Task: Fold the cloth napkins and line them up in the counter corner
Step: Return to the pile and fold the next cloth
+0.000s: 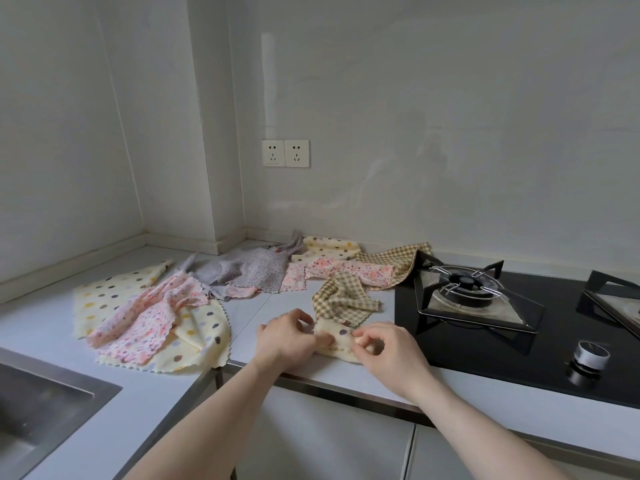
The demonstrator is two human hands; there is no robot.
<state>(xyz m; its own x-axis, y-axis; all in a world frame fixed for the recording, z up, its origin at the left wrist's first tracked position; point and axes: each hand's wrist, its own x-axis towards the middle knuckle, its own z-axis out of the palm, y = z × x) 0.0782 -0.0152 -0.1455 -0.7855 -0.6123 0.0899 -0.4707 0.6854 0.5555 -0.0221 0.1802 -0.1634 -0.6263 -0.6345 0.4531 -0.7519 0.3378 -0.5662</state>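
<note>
Head view: dotted napkin [338,341] between both hands.

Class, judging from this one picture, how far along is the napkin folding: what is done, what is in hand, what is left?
Done: nothing is lined up in the counter corner yet. In hand: the left hand and right hand both pinch a small folded yellow dotted napkin at the counter's front edge. Left: the checked napkin, grey napkin and other loose napkins lie unfolded.
</note>
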